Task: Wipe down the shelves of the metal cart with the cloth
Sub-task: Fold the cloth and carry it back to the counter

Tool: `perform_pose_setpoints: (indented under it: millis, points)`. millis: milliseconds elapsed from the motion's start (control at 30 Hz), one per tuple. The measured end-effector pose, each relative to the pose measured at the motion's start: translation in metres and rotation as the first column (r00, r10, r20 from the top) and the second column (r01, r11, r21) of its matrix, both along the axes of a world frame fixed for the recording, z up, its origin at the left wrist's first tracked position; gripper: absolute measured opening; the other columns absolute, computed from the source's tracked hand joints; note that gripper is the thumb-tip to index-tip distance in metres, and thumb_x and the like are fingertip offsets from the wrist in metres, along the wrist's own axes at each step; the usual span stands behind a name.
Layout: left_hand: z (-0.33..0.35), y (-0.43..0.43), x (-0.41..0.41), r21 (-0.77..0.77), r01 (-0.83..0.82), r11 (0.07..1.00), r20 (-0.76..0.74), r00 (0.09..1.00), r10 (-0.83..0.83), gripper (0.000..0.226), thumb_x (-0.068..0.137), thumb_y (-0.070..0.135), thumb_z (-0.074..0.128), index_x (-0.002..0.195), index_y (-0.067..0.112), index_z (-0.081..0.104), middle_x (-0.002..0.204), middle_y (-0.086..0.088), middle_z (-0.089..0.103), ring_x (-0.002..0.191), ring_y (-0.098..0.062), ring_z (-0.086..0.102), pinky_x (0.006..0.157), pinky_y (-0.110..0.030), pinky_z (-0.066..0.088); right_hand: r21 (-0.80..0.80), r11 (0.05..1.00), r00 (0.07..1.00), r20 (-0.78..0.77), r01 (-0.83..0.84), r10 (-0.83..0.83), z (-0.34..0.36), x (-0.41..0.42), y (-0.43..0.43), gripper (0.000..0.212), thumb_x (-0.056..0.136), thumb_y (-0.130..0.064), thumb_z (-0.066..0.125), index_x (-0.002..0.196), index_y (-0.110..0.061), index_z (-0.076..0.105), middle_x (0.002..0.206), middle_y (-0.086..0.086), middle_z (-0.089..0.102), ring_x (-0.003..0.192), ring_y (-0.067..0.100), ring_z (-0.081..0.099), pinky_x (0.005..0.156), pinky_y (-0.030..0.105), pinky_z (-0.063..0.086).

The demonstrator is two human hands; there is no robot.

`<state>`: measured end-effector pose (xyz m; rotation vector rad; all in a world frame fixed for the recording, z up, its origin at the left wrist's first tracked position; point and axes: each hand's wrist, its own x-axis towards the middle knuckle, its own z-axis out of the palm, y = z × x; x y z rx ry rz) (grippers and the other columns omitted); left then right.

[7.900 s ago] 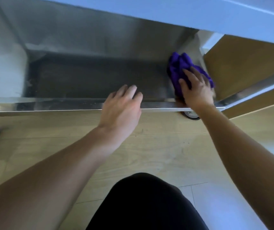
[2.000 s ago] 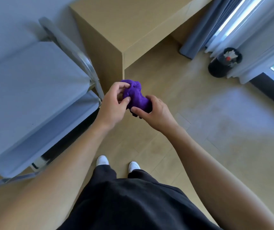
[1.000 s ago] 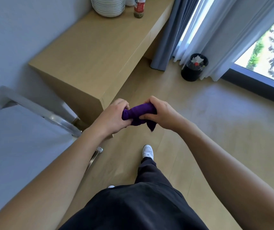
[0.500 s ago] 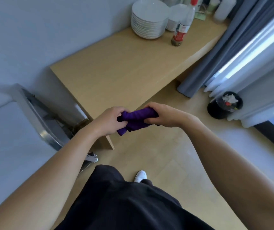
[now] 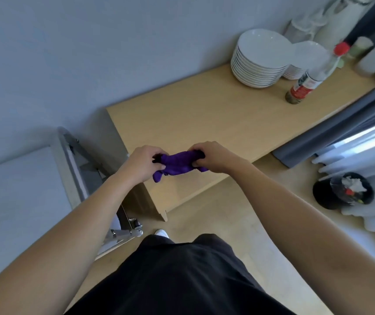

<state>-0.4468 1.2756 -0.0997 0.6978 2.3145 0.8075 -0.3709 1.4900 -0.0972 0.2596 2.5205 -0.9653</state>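
The single head camera looks steeply down and forward from above the wooden table (image 5: 204, 119), close to its near corner; the metal cart (image 5: 75, 164) lies left of the table.

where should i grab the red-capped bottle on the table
Take the bottle round its straight labelled body, below the narrow neck. Come from the near side, over the bare table, since plates crowd behind it. The right hand would first have to let go of the cloth.
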Motion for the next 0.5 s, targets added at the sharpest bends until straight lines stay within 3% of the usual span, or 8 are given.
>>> perform_pose_setpoints:
  millis: [133,233,367,433,500]
  points:
    - [-0.005,0.003,-0.020,-0.040,-0.038,0.998,-0.020,0.999,0.038,0.032,0.089,0.010,0.063,0.119,0.021,0.064,0.112,0.001,0.066,0.101,-0.014,0.059,0.083,-0.026,0.045,0.060,0.993,0.995,-0.008,-0.101,0.102,-0.013,-0.037,0.006,0.030,0.086,-0.010,0.062,0.115,-0.018,0.064,0.101,0.001,0.065,0.091,0.018,0.061,0.069,0.024,0.043]
    - [-0.014,0.009,-0.018,-0.006,-0.095,0.995,-0.141,0.986,0.093,0.038,0.090,0.005,0.059,0.125,0.021,0.062,0.111,-0.003,0.069,0.101,-0.019,0.062,0.087,-0.031,0.049,0.205,0.964,0.976,-0.105,-0.168,0.192,-0.027,-0.059,0.012,0.031,0.087,-0.008,0.057,0.116,-0.019,0.062,0.107,0.002,0.065,0.100,0.022,0.059,0.077,0.030,0.044]
    - [-0.040,0.018,0.006,-0.041,-0.128,0.991,-0.235,0.965,0.114,0.049,0.091,0.003,0.057,0.137,0.017,0.052,0.138,-0.004,0.055,0.125,-0.021,0.052,0.105,-0.030,0.037,0.338,0.920,0.908,-0.292,-0.196,0.301,-0.053,-0.050,0.016,0.044,0.088,0.002,0.051,0.129,-0.014,0.057,0.129,0.008,0.059,0.115,0.031,0.056,0.090,0.040,0.049]
    - [-0.056,0.019,0.028,-0.113,-0.137,0.984,-0.243,0.964,0.107,0.050,0.093,0.006,0.054,0.141,0.019,0.047,0.149,-0.001,0.042,0.136,-0.020,0.041,0.111,-0.029,0.028,0.369,0.898,0.857,-0.356,-0.238,0.374,-0.071,-0.028,0.018,0.050,0.083,0.007,0.054,0.130,-0.006,0.057,0.134,0.014,0.058,0.118,0.035,0.058,0.092,0.044,0.052]
    - [-0.069,0.017,0.053,-0.084,-0.159,0.984,-0.316,0.941,0.125,0.051,0.091,0.005,0.058,0.140,0.017,0.047,0.150,-0.004,0.040,0.137,-0.024,0.039,0.113,-0.031,0.027,0.419,0.869,0.830,-0.360,-0.264,0.425,-0.088,-0.008,0.019,0.056,0.076,0.006,0.063,0.131,-0.004,0.056,0.136,0.015,0.057,0.121,0.034,0.057,0.093,0.045,0.053]
